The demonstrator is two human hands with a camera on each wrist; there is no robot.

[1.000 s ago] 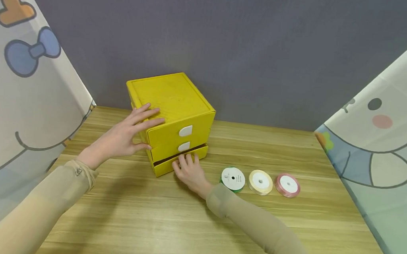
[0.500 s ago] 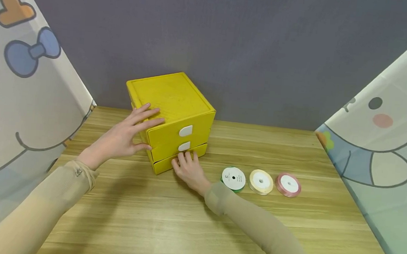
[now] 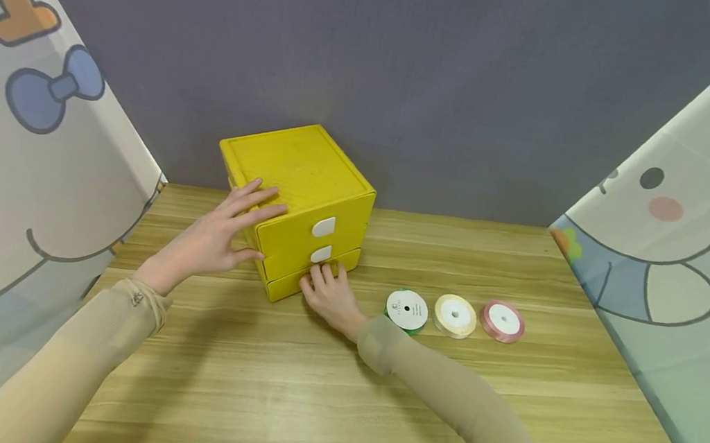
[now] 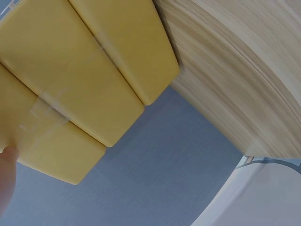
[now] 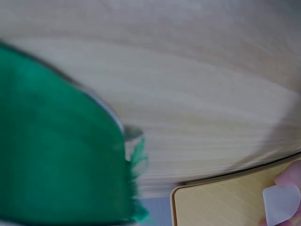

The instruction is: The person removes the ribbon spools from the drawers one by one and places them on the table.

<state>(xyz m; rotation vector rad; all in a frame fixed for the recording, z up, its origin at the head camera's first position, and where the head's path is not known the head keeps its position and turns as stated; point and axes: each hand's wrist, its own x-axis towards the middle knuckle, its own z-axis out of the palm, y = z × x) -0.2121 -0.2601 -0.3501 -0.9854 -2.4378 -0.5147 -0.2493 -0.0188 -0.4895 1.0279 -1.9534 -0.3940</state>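
A yellow drawer box [image 3: 299,168] with white tab handles stands at the left of the wooden table, its drawers flush with the front. My left hand [image 3: 213,231] rests on its left front edge, fingers spread over the top and thumb by the front corner. At the bottom drawer [image 3: 284,287] is my right hand [image 3: 333,301], fingers bent against the front. In the right wrist view, its fingertips [image 5: 290,175] hold a white tab handle [image 5: 281,203]; the head view hides this handle. The left wrist view shows the box's side [image 4: 70,70].
Right of the box lie a green ribbon spool [image 3: 407,310], a cream ribbon spool [image 3: 454,316] and a pink ribbon spool [image 3: 502,321] in a row. The green one is close to my right wrist. A grey backdrop [image 3: 465,98] rises behind, with printed cloths at both sides.
The bottom drawer, slightly out a second ago, has moved back into the box with my right hand on it. My left hand has stayed in place.
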